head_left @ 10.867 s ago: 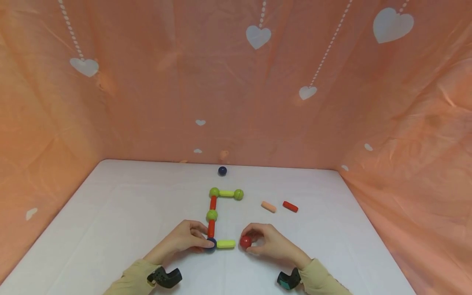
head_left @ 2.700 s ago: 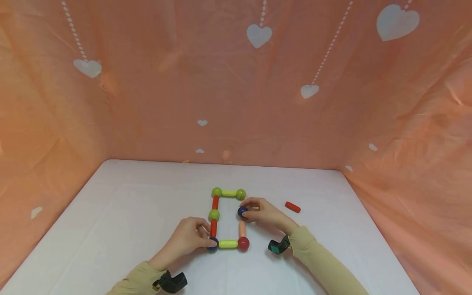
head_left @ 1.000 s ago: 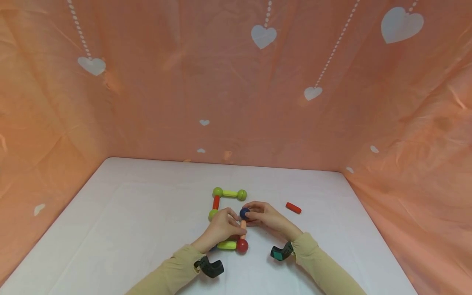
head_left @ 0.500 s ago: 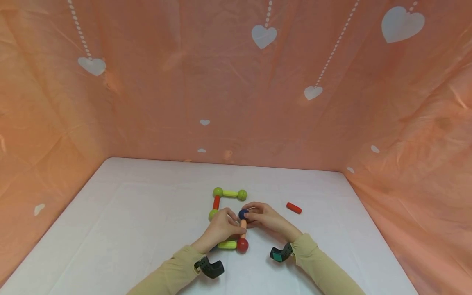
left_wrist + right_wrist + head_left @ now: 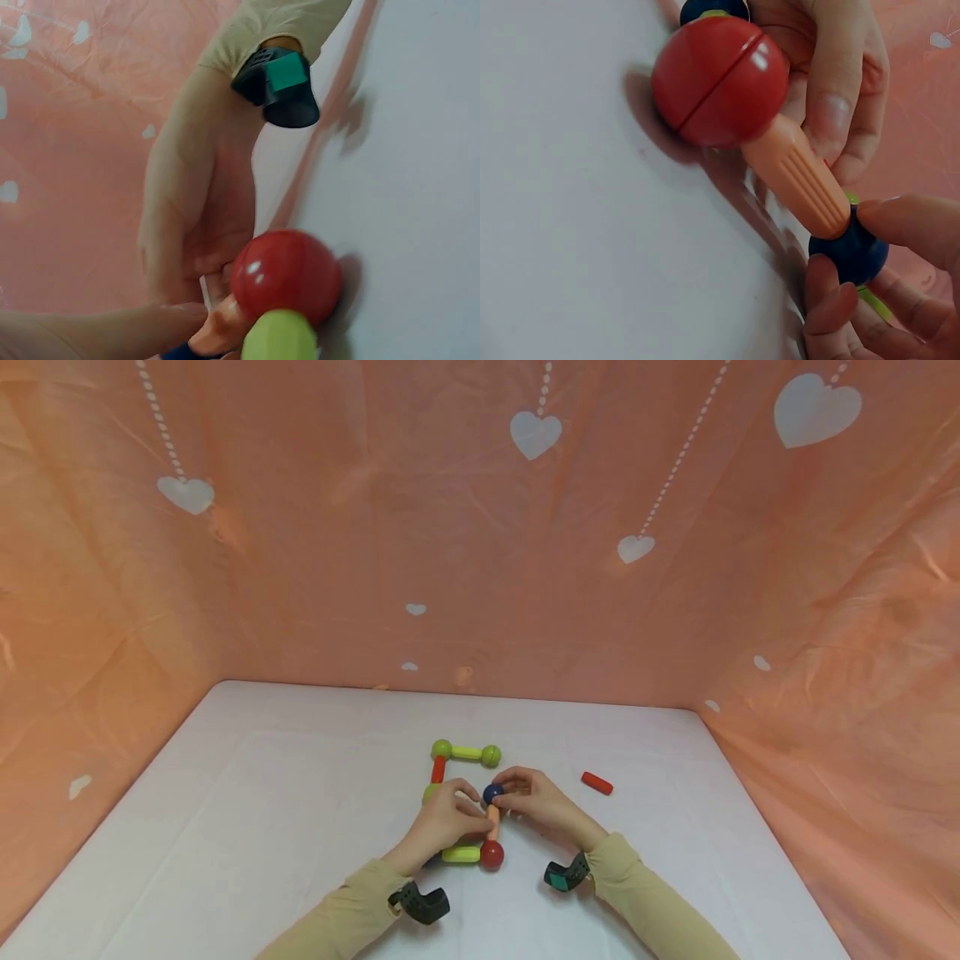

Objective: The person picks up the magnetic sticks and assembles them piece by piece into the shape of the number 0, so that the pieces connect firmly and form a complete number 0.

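My right hand (image 5: 547,806) pinches a blue ball (image 5: 492,792) between thumb and fingers, right at the far end of a peach magnetic rod (image 5: 799,180). Around that rod my left hand (image 5: 442,822) closes its thumb and fingers. The rod's near end meets a red ball (image 5: 491,856) on the table. From there a lime rod (image 5: 461,854) runs left to a second blue ball (image 5: 712,7), mostly hidden by my left hand. Farther back, a red rod (image 5: 438,770) leads to a green ball (image 5: 442,749), joined by another lime rod (image 5: 467,752) to a grooved green ball (image 5: 491,756).
A loose red rod (image 5: 597,783) lies on the white table (image 5: 300,752), right of my right hand. Orange cloth (image 5: 450,543) with white hearts hangs behind the table and along both sides.
Earlier my right hand held the red ball, and the peach rod lay loose. Since then the right hand has taken the blue ball; my left hand has moved from the corner blue ball to the peach rod.
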Demonstrator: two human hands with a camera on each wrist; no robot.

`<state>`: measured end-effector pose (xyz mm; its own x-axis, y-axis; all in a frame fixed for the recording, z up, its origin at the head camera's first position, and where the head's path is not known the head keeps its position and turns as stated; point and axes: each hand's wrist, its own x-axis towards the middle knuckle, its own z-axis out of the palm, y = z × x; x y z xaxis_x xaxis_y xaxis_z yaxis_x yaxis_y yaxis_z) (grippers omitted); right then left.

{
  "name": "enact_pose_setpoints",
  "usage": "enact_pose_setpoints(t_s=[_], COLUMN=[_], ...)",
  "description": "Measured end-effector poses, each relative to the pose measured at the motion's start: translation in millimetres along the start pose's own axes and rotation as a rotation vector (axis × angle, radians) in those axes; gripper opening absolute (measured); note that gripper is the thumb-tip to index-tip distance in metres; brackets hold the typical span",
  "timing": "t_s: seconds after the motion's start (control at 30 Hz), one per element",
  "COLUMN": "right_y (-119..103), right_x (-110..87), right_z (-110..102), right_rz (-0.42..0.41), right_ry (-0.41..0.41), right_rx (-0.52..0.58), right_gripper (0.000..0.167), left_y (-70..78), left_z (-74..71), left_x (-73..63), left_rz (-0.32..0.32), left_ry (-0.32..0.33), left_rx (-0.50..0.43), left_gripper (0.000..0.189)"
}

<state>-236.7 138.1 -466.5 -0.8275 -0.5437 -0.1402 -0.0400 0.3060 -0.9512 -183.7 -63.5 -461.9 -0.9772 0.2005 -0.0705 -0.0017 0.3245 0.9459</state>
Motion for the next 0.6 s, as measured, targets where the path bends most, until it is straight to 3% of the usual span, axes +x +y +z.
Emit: enact_pose_setpoints(t_s=[0.1, 0.27, 0.47, 0.6], right_y=[0.3, 1.4, 2.9, 3.8], right_x=[-0.4, -1.4, -2.0, -3.0], right_z=[0.3, 0.7, 2.8, 3.3], right_rz=[-0.002, -0.001, 0.009, 0.016], right_ry=[0.002, 0.009, 0.021, 0.035], right_rx=[0.009, 0.035, 0.027, 0.013], right_gripper=[0.034, 0.034, 0.035, 0.035], left_y=[-3.2, -3.8, -4.1, -9.7], left_z=[-8.0, -27.0, -59.8, -73.5], left_x=[0.7, 1.9, 2.0, 1.5], left_rz=[0.050, 0.058, 0.062, 0.059], left_ry=[-0.007, -0.026, 0.078, 0.143], left_rx=[-0.014, -0.092, -0.099, -0.080], left_gripper=[0.039, 0.042, 0.040, 0.038])
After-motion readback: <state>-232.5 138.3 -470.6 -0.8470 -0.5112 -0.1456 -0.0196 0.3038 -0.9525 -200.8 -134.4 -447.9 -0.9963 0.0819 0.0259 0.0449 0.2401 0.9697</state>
